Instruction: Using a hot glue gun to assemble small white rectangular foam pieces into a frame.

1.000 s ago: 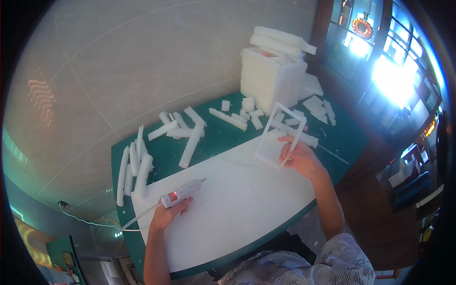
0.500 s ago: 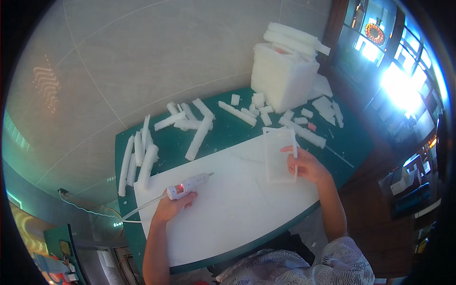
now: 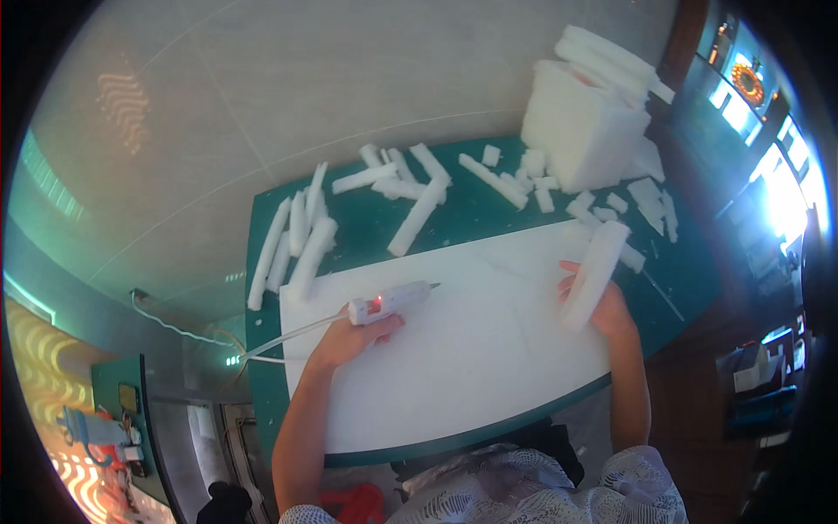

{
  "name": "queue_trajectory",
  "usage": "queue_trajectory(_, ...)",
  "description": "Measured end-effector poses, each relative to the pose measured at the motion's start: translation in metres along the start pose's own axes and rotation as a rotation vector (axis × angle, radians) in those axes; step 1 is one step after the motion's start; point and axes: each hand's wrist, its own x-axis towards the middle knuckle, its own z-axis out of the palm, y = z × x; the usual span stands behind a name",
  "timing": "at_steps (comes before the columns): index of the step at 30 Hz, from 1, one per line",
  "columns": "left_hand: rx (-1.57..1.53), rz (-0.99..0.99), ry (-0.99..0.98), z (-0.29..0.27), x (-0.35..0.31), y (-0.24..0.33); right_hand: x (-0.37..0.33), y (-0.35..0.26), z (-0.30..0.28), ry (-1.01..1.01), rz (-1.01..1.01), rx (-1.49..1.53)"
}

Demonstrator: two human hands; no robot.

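Observation:
My left hand is wrapped round a white hot glue gun, whose tip points away to the right over a white board. A small red light glows on the gun, and a pale glue stick runs out of its back end. On the right, my right hand grips a white foam piece, held tilted above the board's right part. One broad side of the piece faces up and hides part of my fingers.
The board lies on a green table. Several white foam strips lie at the far left and middle. A large white foam block stands at the far right, with small foam offcuts near it. A white cord runs along the left.
My right hand has turned the foam piece, so a solid side shows where an open, frame-like side showed before. The glue gun stays in my left hand. The whole view has shifted.

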Motion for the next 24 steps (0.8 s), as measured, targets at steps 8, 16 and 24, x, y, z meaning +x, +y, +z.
queue_trajectory(8, -0.018, -0.039, -0.020, -0.003, -0.007, 0.002, 0.003, 0.012, 0.001, 0.059, -0.008, 0.023)
queue_trajectory(16, -0.015, -0.013, -0.058, -0.001, -0.004, 0.001, -0.002, 0.010, -0.001, 0.082, -0.024, -0.020)
queue_trajectory(24, 0.004, -0.022, -0.027, -0.004, -0.008, 0.002, 0.001, 0.009, 0.005, 0.010, 0.014, 0.052)
